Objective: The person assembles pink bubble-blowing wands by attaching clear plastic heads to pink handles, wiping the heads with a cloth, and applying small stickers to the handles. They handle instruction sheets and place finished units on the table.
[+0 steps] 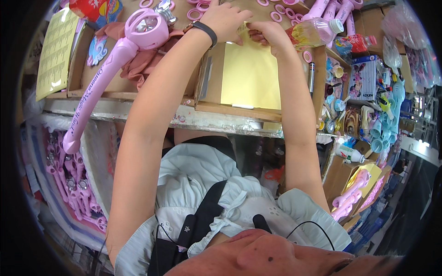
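A yellow sheet (251, 76) lies in a shallow cardboard tray (209, 94) in front of me. My left hand (224, 22) reaches over the top left of the sheet, fingers stretched apart and thumb down near its edge. Close beside it, at the sheet's far end, my right hand (269, 36) has its fingers curled together; whatever they pinch is too small to make out. To the left, a pink toy wand (103, 83) with a round openwork head rests across the bench edge, its handle end sticking out towards me.
Pink rings (275, 17) lie scattered at the far side. A bottle with a white cap (317, 32) lies right of my right hand. A marker (312, 73) is beside my right forearm. Many pink wands (76, 184) fill a sack at lower left. Small parts crowd the right.
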A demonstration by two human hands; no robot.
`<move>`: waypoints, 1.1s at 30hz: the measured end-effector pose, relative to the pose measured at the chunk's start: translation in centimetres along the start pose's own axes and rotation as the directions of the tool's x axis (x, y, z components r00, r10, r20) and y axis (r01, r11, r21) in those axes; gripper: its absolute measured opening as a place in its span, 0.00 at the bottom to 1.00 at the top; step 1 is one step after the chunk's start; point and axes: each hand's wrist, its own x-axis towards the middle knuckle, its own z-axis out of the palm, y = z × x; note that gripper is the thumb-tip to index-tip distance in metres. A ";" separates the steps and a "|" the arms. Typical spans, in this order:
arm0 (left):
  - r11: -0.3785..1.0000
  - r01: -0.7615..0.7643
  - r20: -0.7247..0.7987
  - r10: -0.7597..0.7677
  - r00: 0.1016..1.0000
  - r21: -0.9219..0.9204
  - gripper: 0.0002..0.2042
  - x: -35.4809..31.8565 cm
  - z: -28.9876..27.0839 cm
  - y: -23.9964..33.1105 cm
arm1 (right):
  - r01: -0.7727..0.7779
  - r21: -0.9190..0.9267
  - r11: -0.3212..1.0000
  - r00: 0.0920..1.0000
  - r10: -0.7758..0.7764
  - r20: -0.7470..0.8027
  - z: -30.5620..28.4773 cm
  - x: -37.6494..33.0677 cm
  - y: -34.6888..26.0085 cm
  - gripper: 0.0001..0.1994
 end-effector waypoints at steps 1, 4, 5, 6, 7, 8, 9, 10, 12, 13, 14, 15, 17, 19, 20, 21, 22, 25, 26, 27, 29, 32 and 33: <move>0.999 -0.031 0.045 0.029 0.999 0.040 0.26 0.1 -0.1 -0.1 | -0.006 0.002 1.000 1.000 0.006 -0.006 0.0 0.0 0.0 0.09; 0.999 -0.007 0.145 0.000 0.989 0.048 0.39 0.3 -0.4 -0.1 | -0.026 0.096 0.995 0.999 0.027 -0.016 -0.1 0.1 -0.1 0.09; 0.998 0.004 0.154 -0.012 0.988 0.056 0.37 0.4 -0.3 0.0 | -0.019 0.116 0.993 1.000 0.021 -0.015 -0.1 0.0 -0.1 0.10; 0.998 0.000 0.152 -0.008 0.988 0.057 0.37 0.5 -0.3 -0.1 | -0.015 0.142 0.990 1.000 0.018 -0.021 -0.2 0.0 -0.1 0.10; 0.998 -0.004 0.151 -0.005 0.989 0.057 0.37 0.4 -0.2 -0.1 | -0.013 0.167 0.986 1.000 0.018 -0.025 -0.2 0.0 -0.1 0.11; 0.998 -0.007 0.151 -0.002 0.989 0.056 0.37 0.4 -0.1 -0.1 | -0.011 0.171 0.985 0.999 0.016 -0.029 -0.2 0.0 -0.1 0.11; 0.997 -0.001 0.130 -0.008 0.991 0.072 0.33 0.3 0.0 -0.2 | -0.010 0.175 0.984 0.999 0.016 -0.032 -0.3 -0.1 -0.1 0.10; 0.999 0.016 0.107 -0.021 0.994 0.042 0.30 0.3 0.2 -0.2 | -0.010 0.179 0.984 0.999 0.016 -0.035 -0.3 -0.1 -0.1 0.10; 0.998 0.055 0.107 -0.056 0.993 0.017 0.23 0.4 0.6 -0.3 | -0.009 0.164 0.986 1.000 0.014 -0.024 -0.4 0.0 -0.1 0.11; 0.998 0.066 0.095 -0.066 0.993 0.006 0.19 0.5 0.7 -0.3 | -0.015 0.154 0.988 0.999 0.020 -0.031 -0.4 0.1 -0.1 0.11; 0.997 0.080 0.095 -0.080 0.992 0.000 0.16 0.6 0.9 -0.4 | -0.008 0.151 0.989 1.000 0.011 -0.022 -0.4 0.1 -0.1 0.10; 0.996 0.092 0.090 -0.092 0.992 -0.003 0.12 0.7 1.0 -0.4 | -0.006 0.145 0.989 1.000 0.010 -0.025 -0.4 0.2 0.0 0.10; 0.993 0.116 0.078 -0.115 0.990 -0.001 0.09 0.8 1.3 -0.5 | 0.007 0.147 0.989 0.999 0.001 -0.049 -0.3 0.4 0.2 0.10; 0.991 0.130 0.049 -0.129 0.990 -0.027 0.07 0.9 1.6 -0.7 | 0.035 0.175 0.984 0.997 -0.021 -0.080 -0.3 0.4 0.5 0.10; 0.989 0.136 0.028 -0.134 0.991 -0.056 0.07 0.9 1.7 -0.8 | 0.058 0.060 0.997 0.997 -0.054 -0.058 -0.2 0.4 0.6 0.10; 0.986 0.140 0.008 -0.140 0.990 -0.084 0.07 0.9 1.8 -0.9 | 0.091 -0.042 0.995 0.996 -0.091 -0.020 0.0 0.5 0.7 0.09; 0.986 0.145 0.016 -0.144 0.989 -0.086 0.07 1.0 1.9 -1.1 | 0.101 -0.135 0.986 0.995 -0.101 0.002 0.2 0.5 0.8 0.09; 0.979 0.173 0.033 -0.171 0.985 -0.111 0.07 1.6 1.9 -1.5 | 0.253 -0.534 0.807 0.964 -0.255 0.072 0.7 0.4 0.9 0.12; 0.973 0.190 0.034 -0.187 0.982 -0.133 0.08 1.8 1.9 -1.6 | 0.280 -0.596 0.752 0.954 -0.285 0.089 1.0 0.4 0.9 0.12; 0.966 0.206 0.031 -0.203 0.979 -0.155 0.08 2.2 1.8 -1.8 | 0.280 -0.621 0.732 0.955 -0.281 0.100 1.0 0.4 0.8 0.13; 0.959 0.214 0.051 -0.208 0.977 -0.185 0.09 2.6 1.6 -2.2 | 0.265 -0.605 0.751 0.960 -0.265 0.092 1.0 0.2 0.7 0.12; 0.948 0.222 0.107 -0.202 0.973 -0.227 0.09 3.2 1.5 -2.8 | 0.265 -0.581 0.770 0.961 -0.257 0.097 0.9 0.1 0.7 0.13; 0.944 0.227 0.125 -0.202 0.971 -0.239 0.09 3.5 1.5 -3.0 | 0.269 -0.579 0.770 0.960 -0.263 0.096 0.9 0.1 0.7 0.13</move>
